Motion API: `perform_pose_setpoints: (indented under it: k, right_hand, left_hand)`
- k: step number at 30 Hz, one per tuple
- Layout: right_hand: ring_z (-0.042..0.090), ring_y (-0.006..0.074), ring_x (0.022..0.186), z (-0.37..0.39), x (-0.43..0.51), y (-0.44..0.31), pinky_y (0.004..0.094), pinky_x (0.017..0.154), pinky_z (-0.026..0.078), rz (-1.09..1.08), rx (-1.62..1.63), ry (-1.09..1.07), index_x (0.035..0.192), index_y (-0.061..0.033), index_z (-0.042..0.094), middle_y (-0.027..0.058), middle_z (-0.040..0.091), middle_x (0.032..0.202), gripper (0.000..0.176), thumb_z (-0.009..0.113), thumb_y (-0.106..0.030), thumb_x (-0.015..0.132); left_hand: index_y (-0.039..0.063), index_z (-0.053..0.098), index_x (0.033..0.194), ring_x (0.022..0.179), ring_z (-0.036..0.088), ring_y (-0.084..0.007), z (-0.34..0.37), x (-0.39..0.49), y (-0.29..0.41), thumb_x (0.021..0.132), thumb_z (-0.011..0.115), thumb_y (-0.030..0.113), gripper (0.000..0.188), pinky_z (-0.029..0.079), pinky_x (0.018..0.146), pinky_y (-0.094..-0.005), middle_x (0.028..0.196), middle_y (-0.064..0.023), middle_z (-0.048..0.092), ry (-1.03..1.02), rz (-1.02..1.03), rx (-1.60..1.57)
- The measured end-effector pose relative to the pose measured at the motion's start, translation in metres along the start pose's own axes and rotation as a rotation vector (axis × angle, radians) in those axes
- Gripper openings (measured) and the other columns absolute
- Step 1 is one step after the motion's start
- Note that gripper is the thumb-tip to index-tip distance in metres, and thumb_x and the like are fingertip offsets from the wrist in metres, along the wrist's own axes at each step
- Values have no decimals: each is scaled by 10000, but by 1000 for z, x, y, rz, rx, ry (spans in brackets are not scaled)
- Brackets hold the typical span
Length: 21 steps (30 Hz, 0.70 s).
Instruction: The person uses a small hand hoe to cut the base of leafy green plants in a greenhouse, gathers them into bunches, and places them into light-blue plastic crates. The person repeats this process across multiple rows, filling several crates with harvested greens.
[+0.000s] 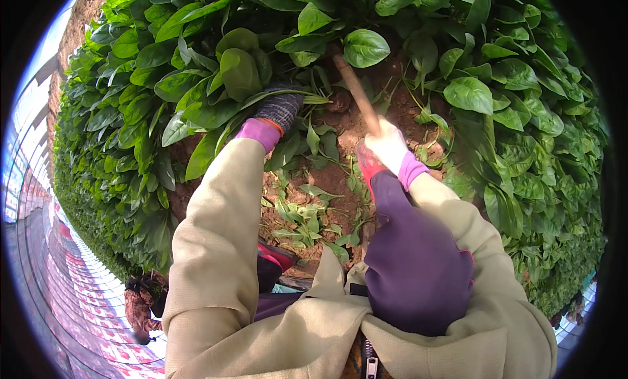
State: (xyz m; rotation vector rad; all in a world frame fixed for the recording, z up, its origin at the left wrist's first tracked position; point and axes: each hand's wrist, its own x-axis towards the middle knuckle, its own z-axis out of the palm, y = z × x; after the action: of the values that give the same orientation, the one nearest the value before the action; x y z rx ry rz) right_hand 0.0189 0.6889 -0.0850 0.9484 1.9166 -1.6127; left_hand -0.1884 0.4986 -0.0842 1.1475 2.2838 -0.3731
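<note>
My left hand (280, 106), in a dark knitted glove with an orange cuff edge, is closed around the stems of a bunch of spinach (240, 75). The bunch's broad leaves spread to the left, and its pale stem ends (318, 98) stick out to the right of the glove. My right hand (386, 139) grips the wooden handle (357, 92) of a hand tool. The handle slants up and away to the left, and the tool's far end is hidden under leaves. Below the tool is reddish soil with loose leaves.
Dense spinach plants (520, 153) stand on the right, and more (122, 148) fill the left. Cut leaves (304, 222) litter the soil between my feet. A red shoe (368, 163) is beside my right hand. Another person (140, 305) is at the far lower left.
</note>
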Motion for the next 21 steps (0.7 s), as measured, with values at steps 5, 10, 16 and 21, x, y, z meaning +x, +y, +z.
perform_pose_setpoints:
  k: [5,10,16,21]
  right_hand:
    - [628,443,950,4,9,10,475,813,511,-30,-255,0,1139,-28,523,266,648,940,382,614,-175,798]
    - [618,411,1001,8,6,0,447,846,490,53,-264,-50,1149,-42,548,247,635,1035,374,615,-155,799]
    - [637,446,919,-1,-12,14,490,784,498,-5,-315,-127,1151,-65,494,262,650,925,361,602,-173,823]
    - [642,414,919,-1,-18,23,456,781,500,3,-160,-56,1159,-51,512,248,645,945,372,598,-163,815]
  left_hand:
    - [52,680,956,888,657,-376,-7,2,1,905,481,167,236,526,785,-463,964,-215,667,13,-6,-43]
    - [57,685,962,902,660,-374,-9,12,-1,936,438,222,298,522,788,-481,1002,-207,671,-17,-60,-70]
    - [49,686,1014,921,663,-368,-7,15,-5,946,435,281,349,523,811,-482,1037,-202,675,-97,-104,-115]
    - [48,685,1019,929,662,-367,-2,4,-6,949,431,287,356,522,816,-483,1047,-202,674,-78,-42,-80]
